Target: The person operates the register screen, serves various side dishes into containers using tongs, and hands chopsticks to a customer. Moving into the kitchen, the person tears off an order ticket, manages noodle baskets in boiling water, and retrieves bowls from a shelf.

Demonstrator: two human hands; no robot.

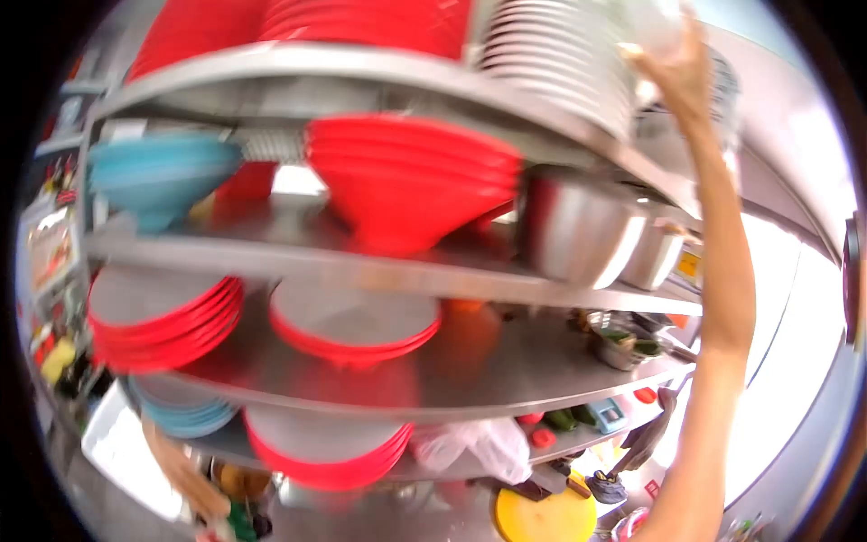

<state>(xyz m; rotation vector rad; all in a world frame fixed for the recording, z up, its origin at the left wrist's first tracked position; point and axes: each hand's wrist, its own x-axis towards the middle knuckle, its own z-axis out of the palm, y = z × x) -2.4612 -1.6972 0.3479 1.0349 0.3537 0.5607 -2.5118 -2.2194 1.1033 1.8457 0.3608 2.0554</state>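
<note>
My right hand (682, 77) is raised to the right end of the top shelf, the arm stretched up along the right side. Its thumb and fingers curve around a whitish, translucent thing (655, 29), too blurred to name. Just left of the hand rises a tall stack of white plates (551, 63). Behind the wrist is a pale round container with dark markings (725, 90). My left hand does not show clearly. A skin-toned, arm-like shape (185, 474) appears low on the left; whose it is, I cannot tell.
A metal rack (379, 271) holds red bowls (406, 176), blue bowls (163, 172), steel pots (578, 226) and stacked red-rimmed plates (167, 312). Below are a plastic bag (474, 449), a blue scale (607, 414) and a yellow round board (546, 517).
</note>
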